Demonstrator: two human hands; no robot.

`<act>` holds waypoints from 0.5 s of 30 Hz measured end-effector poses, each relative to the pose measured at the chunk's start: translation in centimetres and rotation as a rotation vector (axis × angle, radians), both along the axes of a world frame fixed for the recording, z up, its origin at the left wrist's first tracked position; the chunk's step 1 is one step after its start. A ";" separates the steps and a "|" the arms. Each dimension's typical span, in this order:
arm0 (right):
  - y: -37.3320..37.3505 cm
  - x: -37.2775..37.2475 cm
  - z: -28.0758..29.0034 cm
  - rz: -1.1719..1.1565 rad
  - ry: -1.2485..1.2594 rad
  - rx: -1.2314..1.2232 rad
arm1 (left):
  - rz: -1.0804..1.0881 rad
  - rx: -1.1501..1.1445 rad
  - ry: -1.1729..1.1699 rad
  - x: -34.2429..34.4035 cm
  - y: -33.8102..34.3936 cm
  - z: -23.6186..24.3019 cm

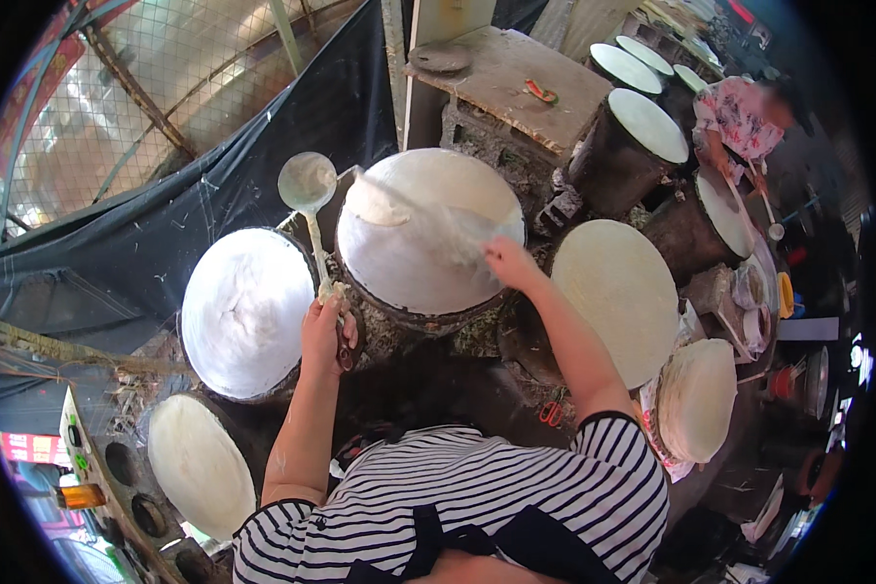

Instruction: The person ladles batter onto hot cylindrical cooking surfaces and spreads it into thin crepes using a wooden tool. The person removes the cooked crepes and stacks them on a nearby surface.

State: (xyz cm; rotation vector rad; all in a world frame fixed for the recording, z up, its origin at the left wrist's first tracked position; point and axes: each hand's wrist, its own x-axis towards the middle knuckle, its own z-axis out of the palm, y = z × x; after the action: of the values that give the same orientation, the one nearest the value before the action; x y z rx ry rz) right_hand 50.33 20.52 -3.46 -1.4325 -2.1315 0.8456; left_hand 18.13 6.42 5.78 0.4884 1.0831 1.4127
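Note:
My left hand (321, 329) is closed around the upright handle of a ladle (308, 182), whose wide round bowl hangs beyond the left griddle. Pale batter coats the handle near my fingers. A reddish-brown handle-like piece (344, 348) shows beside that palm. My right hand (514, 265) is closed over the right edge of the middle round griddle (409, 277). From it a long pale tool (448, 226), smeared by motion, reaches left across the griddle; its kind I cannot make out. Batter (380, 206) lies on the griddle's far side, thick at the left.
A whitish-coated griddle (243, 316) stands left, with a sheet-covered one (200, 467) nearer. Right are a batter-covered griddle (615, 302) and a stack of pale sheets (696, 401). Red scissors (551, 413) lie between. A board (516, 83) stands behind; another person (740, 122) works far right.

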 end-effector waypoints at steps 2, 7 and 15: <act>3.9 -1.5 0.4 -0.081 -0.116 0.103 | 0.004 0.018 -0.004 -0.1 -0.2 0.0; 7.8 -2.3 0.6 0.093 -0.194 0.079 | 0.052 -0.014 0.015 -0.6 -0.4 0.6; 4.1 2.5 3.3 0.235 0.016 -0.158 | 0.091 -0.029 -0.002 -1.4 -1.6 1.9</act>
State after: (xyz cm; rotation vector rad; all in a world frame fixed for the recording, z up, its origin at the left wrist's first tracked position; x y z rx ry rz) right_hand 52.82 24.63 -0.19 -1.2582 -2.2957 1.1308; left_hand 16.71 4.85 7.68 0.4211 1.1342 1.4743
